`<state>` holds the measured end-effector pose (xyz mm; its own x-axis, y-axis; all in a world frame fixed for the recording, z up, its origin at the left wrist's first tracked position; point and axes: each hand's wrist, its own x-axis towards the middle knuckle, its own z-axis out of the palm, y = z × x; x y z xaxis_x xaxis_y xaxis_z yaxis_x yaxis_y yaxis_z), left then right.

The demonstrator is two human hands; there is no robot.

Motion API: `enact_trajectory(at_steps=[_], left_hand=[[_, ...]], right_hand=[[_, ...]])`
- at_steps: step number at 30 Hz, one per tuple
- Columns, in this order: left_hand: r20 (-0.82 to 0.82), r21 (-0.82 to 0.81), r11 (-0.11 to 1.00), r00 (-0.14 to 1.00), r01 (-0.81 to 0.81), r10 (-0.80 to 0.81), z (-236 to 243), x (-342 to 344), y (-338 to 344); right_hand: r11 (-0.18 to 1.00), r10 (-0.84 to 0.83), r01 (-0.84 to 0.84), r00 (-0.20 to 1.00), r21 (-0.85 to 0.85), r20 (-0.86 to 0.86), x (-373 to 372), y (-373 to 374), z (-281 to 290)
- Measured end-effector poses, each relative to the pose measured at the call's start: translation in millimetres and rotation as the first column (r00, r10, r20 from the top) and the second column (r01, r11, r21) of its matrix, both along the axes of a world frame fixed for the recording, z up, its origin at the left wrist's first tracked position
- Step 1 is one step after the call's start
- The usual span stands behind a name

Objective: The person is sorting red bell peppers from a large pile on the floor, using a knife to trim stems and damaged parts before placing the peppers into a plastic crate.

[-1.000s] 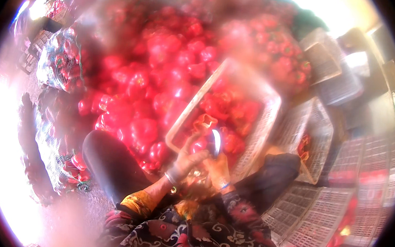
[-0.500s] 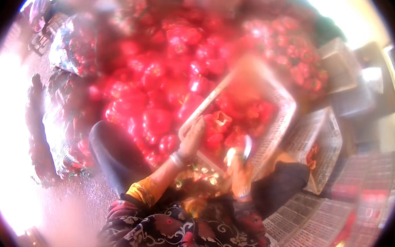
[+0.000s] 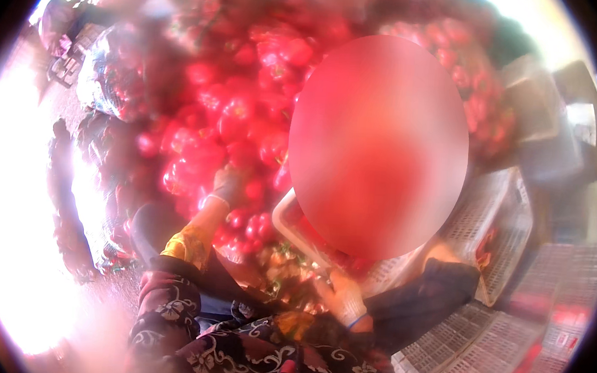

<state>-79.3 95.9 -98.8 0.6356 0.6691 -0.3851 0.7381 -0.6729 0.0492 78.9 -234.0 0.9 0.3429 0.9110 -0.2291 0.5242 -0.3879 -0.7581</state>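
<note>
My left hand [image 3: 227, 184] reaches into the large heap of red bell peppers [image 3: 234, 117]; its fingers are blurred among the peppers, and I cannot tell whether they grip one. My right hand [image 3: 344, 296] is low, beside the near edge of a pale plastic crate [image 3: 302, 236]. Its fingers are curled closed, but what they hold is hidden. A blurred oval covers most of that crate and its contents. Between my legs, below the crate's near corner, lies a heap of pale and greenish pepper trimmings [image 3: 286, 271].
A second slatted crate [image 3: 511, 234] with a few red pieces stands to the right. Several flat crates [image 3: 466, 347] lie at the lower right. Filled mesh sacks [image 3: 110, 72] line the left side. More red peppers [image 3: 488, 109] are piled at the far right, near grey bins [image 3: 542, 112].
My left hand has left the crate's edge and moved left into the peppers. My right hand has dropped lower and nearer to me; the bright blade-like piece beside it no longer shows.
</note>
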Motion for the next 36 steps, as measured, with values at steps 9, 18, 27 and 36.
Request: enact_trajectory(at_steps=[9,18,27,36], left_hand=[[-0.12,-0.248,0.965,0.991,-0.089,0.061,21.4,-2.3,-9.7],[0.009,-0.413,0.844,0.925,-0.342,0.379,-14.1,-34.2,-15.6],[0.488,-0.797,0.512,0.159,-0.321,0.858,-47.8,-80.0,-29.4],[0.568,-0.706,0.651,-0.325,0.279,0.756,96.7,-23.9,-107.0]], right_hand=[[0.995,-0.069,0.064,0.995,-0.074,-0.075,-3.9,8.9,1.0],[0.991,-0.133,0.126,0.977,-0.054,-0.168,-9.9,13.8,8.7],[0.975,-0.152,0.191,0.946,0.115,-0.286,-38.2,22.8,-10.6],[0.889,-0.065,0.032,0.996,0.456,0.056,-53.0,93.2,38.0]])
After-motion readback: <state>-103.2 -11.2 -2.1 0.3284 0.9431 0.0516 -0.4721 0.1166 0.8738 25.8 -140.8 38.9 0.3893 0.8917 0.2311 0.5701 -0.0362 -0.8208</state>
